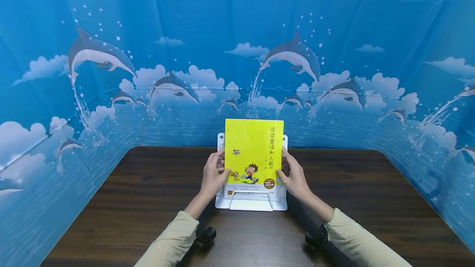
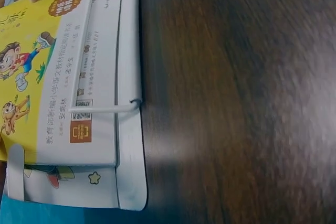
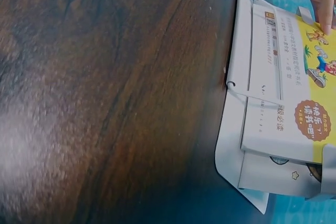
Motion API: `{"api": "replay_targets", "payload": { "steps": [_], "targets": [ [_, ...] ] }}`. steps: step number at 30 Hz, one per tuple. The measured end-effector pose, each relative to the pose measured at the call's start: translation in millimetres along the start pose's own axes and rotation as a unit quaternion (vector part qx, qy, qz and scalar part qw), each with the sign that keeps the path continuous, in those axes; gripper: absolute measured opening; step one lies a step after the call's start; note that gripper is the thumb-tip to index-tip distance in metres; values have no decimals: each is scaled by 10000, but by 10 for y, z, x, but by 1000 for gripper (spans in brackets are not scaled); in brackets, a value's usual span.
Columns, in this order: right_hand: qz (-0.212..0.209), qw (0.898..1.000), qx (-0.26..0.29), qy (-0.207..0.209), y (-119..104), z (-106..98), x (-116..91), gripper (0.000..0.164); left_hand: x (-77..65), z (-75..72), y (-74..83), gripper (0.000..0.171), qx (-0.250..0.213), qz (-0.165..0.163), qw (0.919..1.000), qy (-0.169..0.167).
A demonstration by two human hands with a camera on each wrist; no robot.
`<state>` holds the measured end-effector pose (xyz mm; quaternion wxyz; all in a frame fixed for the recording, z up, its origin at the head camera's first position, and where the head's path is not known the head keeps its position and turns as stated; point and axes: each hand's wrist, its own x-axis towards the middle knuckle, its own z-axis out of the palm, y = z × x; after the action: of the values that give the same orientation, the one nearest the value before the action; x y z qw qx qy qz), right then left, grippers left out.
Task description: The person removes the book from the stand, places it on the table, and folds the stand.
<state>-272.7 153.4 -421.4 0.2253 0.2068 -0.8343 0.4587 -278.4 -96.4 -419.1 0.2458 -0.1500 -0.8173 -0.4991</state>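
A yellow children's book (image 1: 248, 143) with a cartoon boy and a dog on its cover stands upright on a white book stand (image 1: 220, 203). My left hand (image 1: 215, 174) grips the book's left edge, thumb on the cover and fingers behind. On the opposite edge my right hand (image 1: 294, 175) holds it in the same way. A white wire bar (image 2: 102, 109) of the stand crosses the front of the book's lower white band. In the right wrist view, a metal clip (image 3: 328, 167) overlaps the book's side. The book covers most of the stand's back plate.
The stand is on a dark wooden table (image 1: 156, 193). Behind and around the table hangs a blue curtain (image 1: 208, 24) printed with dolphins and clouds. A black device (image 1: 205, 234) is worn at the left wrist, another black device (image 1: 316, 237) at the right.
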Motion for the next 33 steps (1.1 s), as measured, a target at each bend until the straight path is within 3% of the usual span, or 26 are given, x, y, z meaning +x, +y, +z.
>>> {"api": "replay_targets", "payload": {
  "steps": [15,25,33],
  "targets": [
    [24,10000,45,-65,-49,-30,72,79,43,-32,22,66,297,218,9993,-38],
    [20,10000,-51,-55,-115,-95,210,78,187,-58,120,68,449,454,9979,109],
    [-215,9997,-9,-77,-154,-163,339,80,317,-80,212,67,489,604,9968,173]
  ]
}}
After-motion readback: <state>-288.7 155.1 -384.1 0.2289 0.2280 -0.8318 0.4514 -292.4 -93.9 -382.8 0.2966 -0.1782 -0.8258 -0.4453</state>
